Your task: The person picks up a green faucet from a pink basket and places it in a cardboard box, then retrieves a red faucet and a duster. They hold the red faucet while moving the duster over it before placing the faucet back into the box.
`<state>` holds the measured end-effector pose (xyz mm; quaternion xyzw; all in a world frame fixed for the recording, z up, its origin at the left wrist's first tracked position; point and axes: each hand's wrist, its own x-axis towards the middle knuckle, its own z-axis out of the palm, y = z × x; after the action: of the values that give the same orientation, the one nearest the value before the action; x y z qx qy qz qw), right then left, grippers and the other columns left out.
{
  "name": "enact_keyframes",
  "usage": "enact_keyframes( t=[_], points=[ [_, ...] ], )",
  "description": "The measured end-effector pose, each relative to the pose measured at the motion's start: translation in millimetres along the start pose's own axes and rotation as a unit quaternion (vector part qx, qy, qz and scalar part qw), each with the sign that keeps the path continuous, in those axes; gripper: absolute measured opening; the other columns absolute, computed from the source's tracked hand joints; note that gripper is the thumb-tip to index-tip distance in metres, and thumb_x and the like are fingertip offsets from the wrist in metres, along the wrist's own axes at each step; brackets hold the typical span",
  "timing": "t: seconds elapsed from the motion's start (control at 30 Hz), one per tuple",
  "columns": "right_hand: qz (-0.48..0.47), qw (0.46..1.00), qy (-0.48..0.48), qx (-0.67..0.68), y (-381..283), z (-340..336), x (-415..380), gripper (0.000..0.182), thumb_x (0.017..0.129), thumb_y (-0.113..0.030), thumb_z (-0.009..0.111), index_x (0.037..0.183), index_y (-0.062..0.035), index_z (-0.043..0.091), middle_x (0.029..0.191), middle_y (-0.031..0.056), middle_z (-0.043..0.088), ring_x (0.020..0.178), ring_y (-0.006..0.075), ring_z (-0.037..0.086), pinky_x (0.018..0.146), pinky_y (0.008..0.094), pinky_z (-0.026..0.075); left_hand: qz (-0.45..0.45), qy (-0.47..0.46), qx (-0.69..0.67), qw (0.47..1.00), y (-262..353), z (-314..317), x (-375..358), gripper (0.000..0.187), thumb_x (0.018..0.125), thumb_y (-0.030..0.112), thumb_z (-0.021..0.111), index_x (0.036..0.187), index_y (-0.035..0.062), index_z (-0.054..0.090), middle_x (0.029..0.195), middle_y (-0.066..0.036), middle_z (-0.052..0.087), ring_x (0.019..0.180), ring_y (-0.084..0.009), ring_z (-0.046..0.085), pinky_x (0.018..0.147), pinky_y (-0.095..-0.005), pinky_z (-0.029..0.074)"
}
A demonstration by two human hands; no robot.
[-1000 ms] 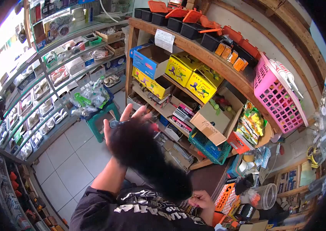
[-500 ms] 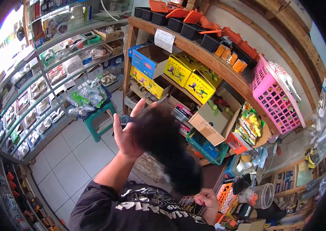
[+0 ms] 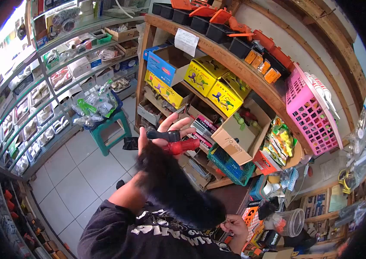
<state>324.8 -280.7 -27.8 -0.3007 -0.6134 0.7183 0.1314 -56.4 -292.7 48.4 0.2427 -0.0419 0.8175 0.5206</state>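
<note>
On the raised palm of my left hand [image 3: 144, 149] lies a red and black object [image 3: 182, 146], with my thumb and fingers spread around it. Its black part crosses the fingers and its red part points right. A dark, blurred fuzzy shape [image 3: 180, 190] hides part of the palm and wrist and runs down towards the right. Beside its lower end, my right hand [image 3: 235, 228] is closed in a pinch low in front of my torso; what it may hold is too small to tell.
Wooden shelving holds yellow boxes [image 3: 205, 77], a cardboard box [image 3: 234, 140] and a pink basket [image 3: 310, 112]. At the left are glass display shelves [image 3: 44, 97] and a green stool [image 3: 107, 134] bearing plastic bags. A clear jar [image 3: 294, 222] stands lower right.
The red and black object now shows much more on my left palm. The dark shape has shifted down and left, uncovering my left fingers. My right hand has turned slightly.
</note>
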Motion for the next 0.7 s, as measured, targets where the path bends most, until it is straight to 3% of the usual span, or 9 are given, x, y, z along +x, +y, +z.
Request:
enact_keyframes(
  t=[0.17,0.23,0.27,0.37,0.43,0.57,0.6,0.63,0.7],
  points=[
    [-0.016,0.991,0.083,0.102,-4.5,0.2,5.9,0.038,0.080,-0.034,0.065,0.069,-0.0025,0.049,0.053,0.0074,0.044,0.045,0.0133,0.040,0.041,0.0253,0.028,0.015,0.062,0.014,0.998,-2.5,-6.5,-5.1,0.072,0.085,0.062,0.032,0.132,0.0085,0.032,0.135,-0.020,0.035,0.119,-0.0323,0.042,0.098,-0.0481,0.035],
    [-0.001,0.994,-0.043,0.102,1.2,-7.7,5.3,0.033,0.082,-0.030,0.063,0.074,-0.0006,0.051,0.053,0.0097,0.046,0.045,0.0143,0.041,0.041,0.0260,0.029,0.025,0.056,-0.007,0.998,-5.3,-2.4,-5.3,0.069,0.085,0.060,0.034,0.131,0.0081,0.034,0.133,-0.019,0.036,0.119,-0.0351,0.041,0.097,-0.0496,0.036],
    [-0.002,0.994,-0.043,0.102,4.0,-9.2,4.5,0.033,0.082,-0.030,0.063,0.074,-0.0006,0.051,0.053,0.0097,0.046,0.045,0.0143,0.041,0.041,0.0260,0.029,0.024,0.014,-0.027,0.999,-4.3,-4.4,-1.5,0.068,0.086,0.058,0.034,0.131,0.0071,0.035,0.131,-0.019,0.038,0.118,-0.0390,0.040,0.096,-0.0518,0.037],
    [-0.021,1.000,-0.002,0.021,1.4,-1.6,7.7,0.029,0.084,-0.025,0.061,0.074,-0.0004,0.051,0.052,0.0098,0.045,0.044,0.0154,0.040,0.042,0.0269,0.030,0.023,0.037,-0.003,0.999,-4.1,-3.9,-2.2,0.070,0.085,0.061,0.035,0.134,0.0112,0.033,0.133,-0.019,0.037,0.118,-0.0454,0.039,0.096,-0.0582,0.032],
    [-0.034,0.992,0.030,0.121,4.4,-0.5,12.1,0.028,0.085,-0.024,0.060,0.074,0.0006,0.051,0.054,0.0075,0.045,0.046,0.0142,0.040,0.043,0.0256,0.029,0.028,0.108,-0.042,0.993,-5.8,-1.9,-3.4,0.073,0.085,0.059,0.034,0.132,0.0035,0.031,0.131,-0.019,0.038,0.116,-0.0434,0.042,0.094,-0.0546,0.037],
    [-0.035,0.991,-0.082,0.095,13.2,-10.7,6.3,0.022,0.086,-0.019,0.058,0.076,-0.0011,0.051,0.056,0.0087,0.047,0.048,0.0150,0.042,0.042,0.0271,0.031,-0.009,0.035,-0.013,0.999,-5.2,-1.1,-2.8,0.075,0.083,0.062,0.036,0.135,0.0081,0.030,0.132,-0.019,0.038,0.121,-0.0370,0.039,0.100,-0.0496,0.032],
    [-0.003,0.998,-0.014,0.058,8.0,-3.4,4.4,0.026,0.086,-0.020,0.059,0.070,-0.0020,0.047,0.055,0.0080,0.046,0.047,0.0146,0.041,0.042,0.0268,0.030,-0.002,0.018,0.007,1.000,-6.7,0.4,-2.5,0.074,0.083,0.062,0.036,0.134,0.0081,0.031,0.133,-0.019,0.036,0.123,-0.0353,0.037,0.102,-0.0490,0.030],
    [-0.003,0.998,-0.015,0.057,8.6,-3.2,7.5,0.026,0.086,-0.020,0.059,0.070,-0.0020,0.047,0.055,0.0080,0.046,0.047,0.0146,0.041,0.042,0.0268,0.030,-0.001,0.018,0.008,1.000,-6.7,2.4,-2.7,0.074,0.083,0.062,0.036,0.134,0.0081,0.031,0.133,-0.019,0.036,0.123,-0.0353,0.037,0.102,-0.0490,0.030],
    [-0.061,0.988,0.018,0.138,11.7,-2.6,11.6,0.017,0.089,-0.012,0.055,0.076,-0.0003,0.051,0.058,0.0039,0.044,0.049,0.0102,0.037,0.046,0.0260,0.031,-0.019,0.089,0.000,0.996,-6.1,7.7,-4.9,0.075,0.083,0.063,0.035,0.133,0.0077,0.032,0.136,-0.019,0.032,0.123,-0.0390,0.035,0.102,-0.0534,0.028]
  ],
)
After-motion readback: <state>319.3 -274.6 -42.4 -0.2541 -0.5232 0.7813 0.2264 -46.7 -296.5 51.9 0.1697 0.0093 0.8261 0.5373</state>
